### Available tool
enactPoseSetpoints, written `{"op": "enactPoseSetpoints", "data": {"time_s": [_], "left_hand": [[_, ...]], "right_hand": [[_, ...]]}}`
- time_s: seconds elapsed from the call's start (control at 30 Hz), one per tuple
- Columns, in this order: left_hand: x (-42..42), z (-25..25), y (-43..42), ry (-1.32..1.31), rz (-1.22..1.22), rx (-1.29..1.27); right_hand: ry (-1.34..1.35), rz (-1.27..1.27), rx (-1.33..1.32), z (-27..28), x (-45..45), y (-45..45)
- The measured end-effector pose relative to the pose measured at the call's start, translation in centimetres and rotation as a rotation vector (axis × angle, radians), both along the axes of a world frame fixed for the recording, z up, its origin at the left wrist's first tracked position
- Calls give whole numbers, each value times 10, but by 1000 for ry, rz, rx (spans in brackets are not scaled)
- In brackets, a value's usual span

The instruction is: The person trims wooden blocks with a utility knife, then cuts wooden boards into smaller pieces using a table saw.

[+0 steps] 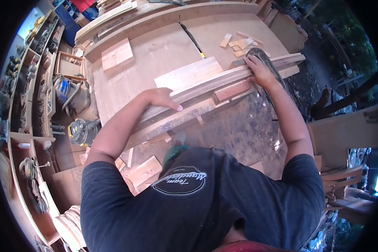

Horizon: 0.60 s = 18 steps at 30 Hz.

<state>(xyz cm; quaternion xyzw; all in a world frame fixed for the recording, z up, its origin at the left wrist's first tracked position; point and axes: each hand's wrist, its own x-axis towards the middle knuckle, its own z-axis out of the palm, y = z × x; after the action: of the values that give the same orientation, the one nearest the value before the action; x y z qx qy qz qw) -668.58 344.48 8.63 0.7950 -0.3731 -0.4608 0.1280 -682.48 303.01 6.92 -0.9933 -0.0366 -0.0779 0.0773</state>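
Observation:
A long stack of narrow wooden boards [206, 86] lies along the near edge of the workbench [143, 50]. My left hand [161, 98] is wrapped over the boards toward their left part, thumb on the near side. Farther right, my right hand [260, 72] grips the same boards, fingers over the top and thumb below. A dark, rounded object [260, 54] is just beyond and beside my right hand; what it is I cannot make out. Behind the stack rests a pale flat board [189, 74]. A short reddish block [232, 91] sits under the boards, between my hands.
A square wooden piece [117, 55] lies at the bench's back left, and several small offcuts [241, 43] at its back right. Shelves with tools [29, 88] line the left. A blue vacuum-like machine [73, 94] stands beside the bench. Wood scraps [143, 172] lie below.

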Motion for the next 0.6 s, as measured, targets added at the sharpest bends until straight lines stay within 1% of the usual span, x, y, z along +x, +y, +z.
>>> {"op": "enactPoseSetpoints", "data": {"time_s": [0.07,0.1,0.13,0.2,0.27,0.37,0.43,0.53,0.6], "left_hand": [[0,-4,1,-66,-6,2],[6,-27,2,-139,49,36],[7,-29,0,-127,57,37],[4,-21,-4,-175,32,119],[4,-23,-3,-105,37,108],[4,-20,-3,-134,32,55],[6,-15,-6,-179,-36,39],[9,-20,-5,-182,-30,19],[17,-35,-5,-215,-62,10]], "right_hand": [[22,11,-1,-2,2,-7],[40,15,-10,-3,4,-10],[57,20,-20,-5,7,-13],[78,28,-27,-2,6,-11],[62,35,-56,-2,8,-12],[62,34,-79,-6,8,-9],[61,29,-79,-10,16,-11],[57,46,-76,-17,16,-11],[36,37,-71,-26,16,-10]]}}
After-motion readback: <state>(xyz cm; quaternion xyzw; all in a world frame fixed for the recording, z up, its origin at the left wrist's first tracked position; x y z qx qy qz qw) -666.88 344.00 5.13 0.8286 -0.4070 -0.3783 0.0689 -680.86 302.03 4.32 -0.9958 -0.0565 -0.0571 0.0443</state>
